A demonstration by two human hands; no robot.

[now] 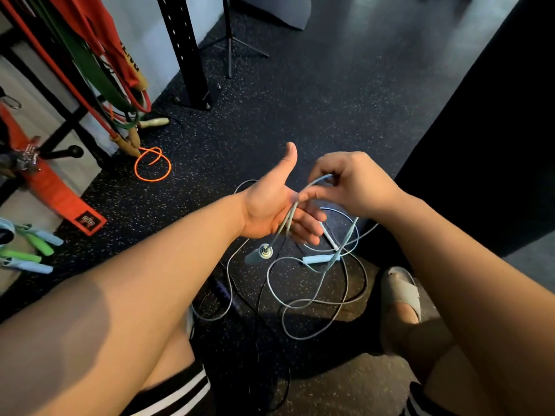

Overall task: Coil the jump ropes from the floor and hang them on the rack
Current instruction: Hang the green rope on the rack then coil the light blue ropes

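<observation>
The left hand [270, 211] is held out flat, palm up, thumb raised and fingers nearly straight, gripping nothing. It seems to serve as a form to wind on. Strands of the blue jump rope [279, 231] lie across its palm and fingers, and one handle [259, 254] hangs just below it, so its weight keeps that end taut. The right hand [357, 187], just right of the left and touching it, pinches a bend of the rope between thumb and curled fingers. It lifts the bend above the left palm, probably to lay another turn over it. Most of the rope is not yet gathered. It sprawls in loose loops on the speckled floor [300, 100] below the hands, with the second handle [318, 260] lying among them, near a foot in a pale sandal [401, 291]. A dark cord with a purple handle [223, 291] lies mixed in with those loops, so the next pulls call for care not to drag it along. An orange rope [152, 179] lies curled on the floor to the far left. It sits at the foot of the rack [63, 153], where red and green bands [90, 64] hang. By this look the coiling has only begun, and nothing from the floor is ready to hang.
</observation>
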